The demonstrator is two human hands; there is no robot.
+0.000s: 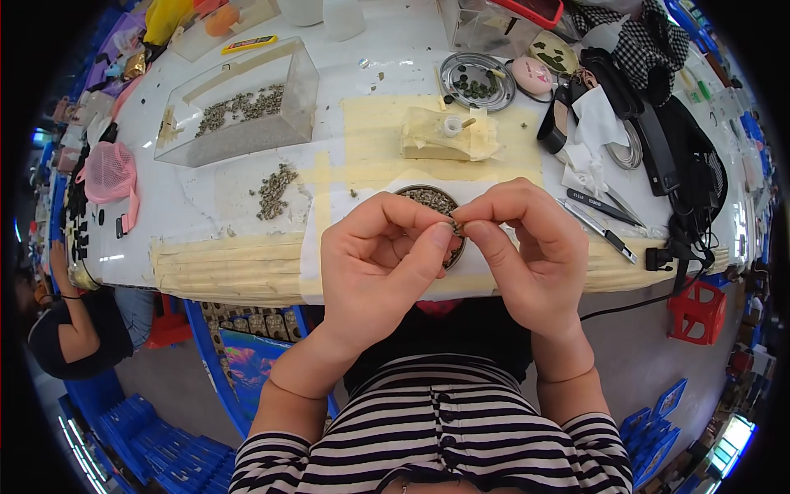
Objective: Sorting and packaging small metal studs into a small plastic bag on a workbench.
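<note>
My left hand and my right hand meet fingertip to fingertip near the front of the table. Both are closed in a pinch on a tiny part, mostly hidden by the fingers and too small to name. Beneath them is a round dish of small grey-brown pieces, partly covered by my left hand. To its left lies a loose pile of similar small pieces. Just beyond the dish stands a block wrapped in yellowish tape, with a small whitish cup on top.
A clear box holding more pieces stands back left, near a pink mesh basket. Tweezers and a utility knife lie right of my right hand. A round tray with dark green bits stands behind. Another person sits far left.
</note>
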